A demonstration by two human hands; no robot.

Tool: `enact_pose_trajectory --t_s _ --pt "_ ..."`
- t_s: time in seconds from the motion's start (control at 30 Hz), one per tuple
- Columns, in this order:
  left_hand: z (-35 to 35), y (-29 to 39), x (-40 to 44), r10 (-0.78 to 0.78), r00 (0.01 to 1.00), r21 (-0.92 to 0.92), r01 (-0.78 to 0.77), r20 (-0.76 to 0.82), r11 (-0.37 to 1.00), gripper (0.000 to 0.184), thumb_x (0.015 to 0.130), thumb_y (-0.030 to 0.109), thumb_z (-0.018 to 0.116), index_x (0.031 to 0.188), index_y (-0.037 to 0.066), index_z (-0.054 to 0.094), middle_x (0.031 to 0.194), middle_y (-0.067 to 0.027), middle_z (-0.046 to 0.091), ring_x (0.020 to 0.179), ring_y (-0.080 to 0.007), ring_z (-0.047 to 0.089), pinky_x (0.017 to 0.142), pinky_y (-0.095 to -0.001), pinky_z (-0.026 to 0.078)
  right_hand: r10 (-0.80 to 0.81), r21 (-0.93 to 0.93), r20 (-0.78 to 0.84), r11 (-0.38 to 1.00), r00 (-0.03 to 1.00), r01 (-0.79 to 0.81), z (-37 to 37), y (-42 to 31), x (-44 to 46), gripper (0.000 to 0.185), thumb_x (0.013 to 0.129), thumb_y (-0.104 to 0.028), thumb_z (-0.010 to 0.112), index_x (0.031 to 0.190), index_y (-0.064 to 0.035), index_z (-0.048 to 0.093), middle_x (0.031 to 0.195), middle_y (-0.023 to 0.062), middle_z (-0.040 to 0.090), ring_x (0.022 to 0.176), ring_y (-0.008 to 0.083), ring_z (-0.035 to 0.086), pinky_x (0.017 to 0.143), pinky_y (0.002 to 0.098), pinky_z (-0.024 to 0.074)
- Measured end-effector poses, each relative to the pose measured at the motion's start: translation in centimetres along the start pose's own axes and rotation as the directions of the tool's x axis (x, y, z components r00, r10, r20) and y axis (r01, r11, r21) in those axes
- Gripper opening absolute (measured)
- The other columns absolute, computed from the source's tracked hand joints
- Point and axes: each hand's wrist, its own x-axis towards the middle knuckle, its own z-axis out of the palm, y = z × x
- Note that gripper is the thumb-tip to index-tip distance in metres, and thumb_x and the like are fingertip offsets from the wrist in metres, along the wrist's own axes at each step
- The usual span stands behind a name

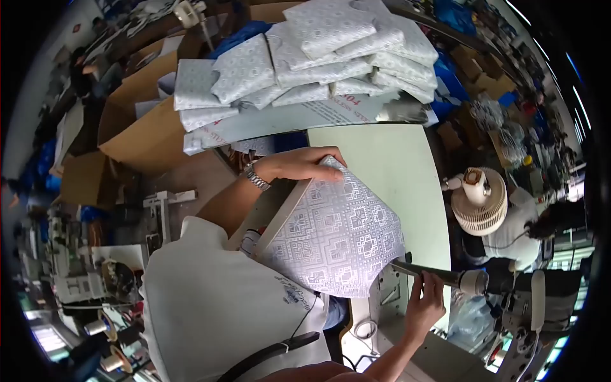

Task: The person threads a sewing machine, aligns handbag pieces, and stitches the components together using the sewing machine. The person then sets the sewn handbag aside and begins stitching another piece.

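My left hand (312, 164), with a metal watch at the wrist, is closed over the top corner of a silver-patterned panel (337, 232). The panel is tilted in front of my body. Its thick pale side faces left, and a curved notch is cut into its lower right edge. At that notch lies the end of a dark metal bar (407, 267), which runs right toward a machine. My right hand (426, 302) has its fingers bent against this bar, apart from the panel. Part of its grip is hidden.
A pale green tabletop (388, 153) lies behind the panel. Similar patterned pieces (331, 32) are piled on a printed steel sheet (254, 124). Cardboard boxes (146, 108) stand at left. On the right are a fan (478, 213), the dark machine (547, 299) and a seated person (515, 223).
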Motion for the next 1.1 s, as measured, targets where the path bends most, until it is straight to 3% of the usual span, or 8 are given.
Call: enact_pose_trajectory --t_s 0.2,0.33,0.43,0.53,0.57,0.8,0.97,1.1 --pt "-4.7 -2.9 -5.3 -0.096 0.869 -0.318 -0.072 -0.485 0.945 0.044 0.092 0.021 0.072 0.132 0.002 0.064 0.123 -0.0068 0.067 0.115 -0.0145 0.061 0.100 -0.0304 0.048 0.056 0.204 -0.166 0.979 0.984 -0.022 3.7 -0.6 -1.1 0.016 0.101 -0.012 0.069 0.110 0.0002 0.073 0.099 0.0133 0.071 0.076 0.0267 0.073 0.058 0.0380 0.0577" --pt "-13.6 -8.2 -12.5 -0.228 0.349 -0.402 -0.588 -0.909 0.702 0.043 0.098 0.036 0.060 0.128 0.006 0.067 0.124 -0.0119 0.070 0.113 -0.0230 0.066 0.098 -0.0358 0.052 0.278 0.288 0.122 0.909 0.953 -0.302 5.8 -0.9 -4.8 0.023 0.100 -0.013 0.071 0.118 0.0022 0.072 0.090 0.0126 0.068 0.066 0.0202 0.063 0.053 0.0329 0.0463" --pt "-18.4 -8.4 -16.8 -0.398 -0.239 -0.049 -0.804 -0.886 0.593 0.062 0.097 0.053 0.053 0.138 0.006 0.060 0.140 -0.0148 0.063 0.128 -0.0287 0.060 0.105 -0.0490 0.050 0.307 0.406 0.121 0.852 0.944 -0.330 9.0 0.6 -8.7 0.024 0.100 -0.014 0.071 0.118 0.0031 0.072 0.089 0.0127 0.068 0.066 0.0201 0.063 0.054 0.0328 0.0465" --pt "-23.6 -11.5 -19.7 -0.431 -0.257 0.056 -0.903 -0.865 0.426 0.072 0.096 0.058 0.055 0.151 0.012 0.047 0.151 -0.0128 0.051 0.147 -0.0303 0.040 0.113 -0.0533 0.043 0.423 0.473 0.117 0.772 0.899 -0.425 10.7 0.6 -11.7 0.027 0.101 -0.016 0.070 0.117 0.0057 0.072 0.091 0.0145 0.070 0.067 0.0202 0.064 0.057 0.0341 0.0492" --pt "-23.6 -10.0 -18.3 -0.447 -0.341 0.026 -0.817 -0.827 0.576 0.073 0.099 0.055 0.059 0.146 0.001 0.045 0.137 -0.0133 0.057 0.137 -0.0333 0.048 0.114 -0.0534 0.044 0.478 0.515 0.102 0.725 0.873 -0.457 12.0 1.4 -13.4 0.028 0.101 -0.017 0.070 0.116 0.0065 0.072 0.092 0.0154 0.071 0.068 0.0194 0.064 0.059 0.0342 0.0499" --pt "-22.3 -10.5 -4.3 -0.323 0.412 -0.468 -0.325 -0.852 0.822 0.049 0.096 0.037 0.072 0.131 0.004 0.062 0.121 -0.0096 0.065 0.113 -0.0240 0.060 0.101 -0.0420 0.053 0.623 0.542 0.440 0.391 0.647 -0.744 14.6 1.6 -17.9 0.041 0.099 -0.013 0.069 0.136 0.0018 0.060 0.093 0.0038 0.064 0.070 0.0119 0.057 0.060 0.0293 0.0477" --pt "-23.6 -10.7 8.5 -0.215 0.517 -0.333 -0.147 -0.828 0.931 0.087 0.087 0.055 0.081 0.143 -0.004 0.050 0.129 -0.0149 0.061 0.117 -0.0242 0.059 0.092 -0.0393 0.055 0.706 0.516 0.413 0.340 0.576 -0.786 14.8 0.8 -19.6 0.041 0.099 -0.012 0.068 0.136 0.0026 0.059 0.093 0.0059 0.066 0.066 0.0126 0.060 0.058 0.0287 0.0471" --pt "-25.7 -7.8 15.8 -0.377 0.402 -0.469 -0.158 -0.834 0.869 0.113 0.081 0.060 0.083 0.156 -0.004 0.028 0.148 -0.0193 0.052 0.130 -0.0331 0.056 0.099 -0.0521 0.051 0.831 0.565 0.355 0.174 0.428 -0.807 15.7 2.0 -22.7 0.041 0.099 -0.016 0.069 0.133 0.0033 0.059 0.095 0.0081 0.070 0.062 0.0151 0.065 0.054 0.0275 0.0474"
